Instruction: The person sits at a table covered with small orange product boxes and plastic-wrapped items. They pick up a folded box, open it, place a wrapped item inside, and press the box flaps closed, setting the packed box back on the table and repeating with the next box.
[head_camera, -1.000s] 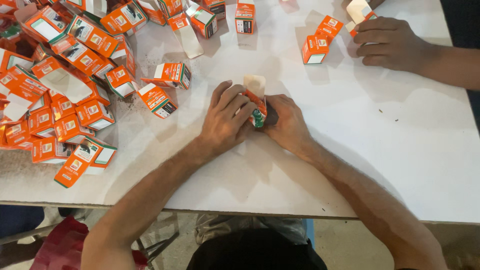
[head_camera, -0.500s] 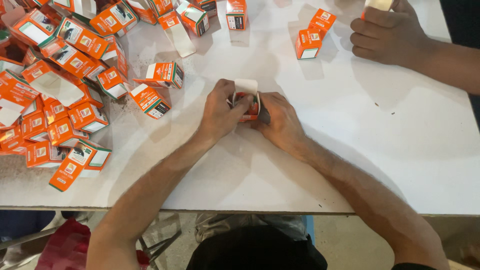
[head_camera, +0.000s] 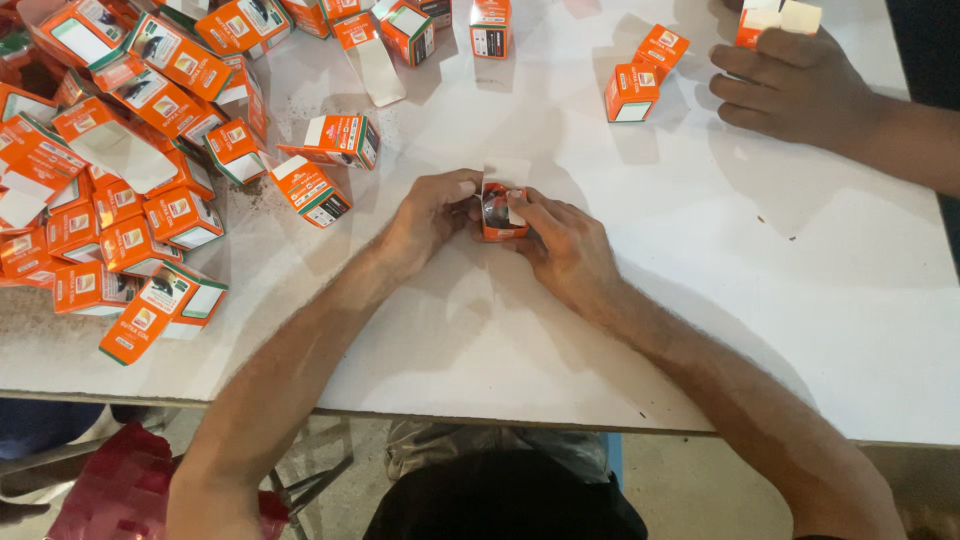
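Both of my hands hold one small orange carton (head_camera: 497, 212) on the white table (head_camera: 640, 300), near its middle. My left hand (head_camera: 428, 212) grips the carton's left side. My right hand (head_camera: 560, 240) grips its right side, with fingers over the top. The carton's white top flap (head_camera: 505, 172) stands open, and a dark round object shows inside the opening. What that object is cannot be told.
A pile of several orange and white cartons (head_camera: 120, 170) covers the table's left side, some flat, some folded. Two closed cartons (head_camera: 645, 72) stand at the back right. Another person's hand (head_camera: 790, 85) rests at the far right, holding a carton (head_camera: 770, 15).
The carton, upright with a pale item sticking out a second ago, now sits lower between my hands with its flap open. The other person's hand has stayed at the back right.
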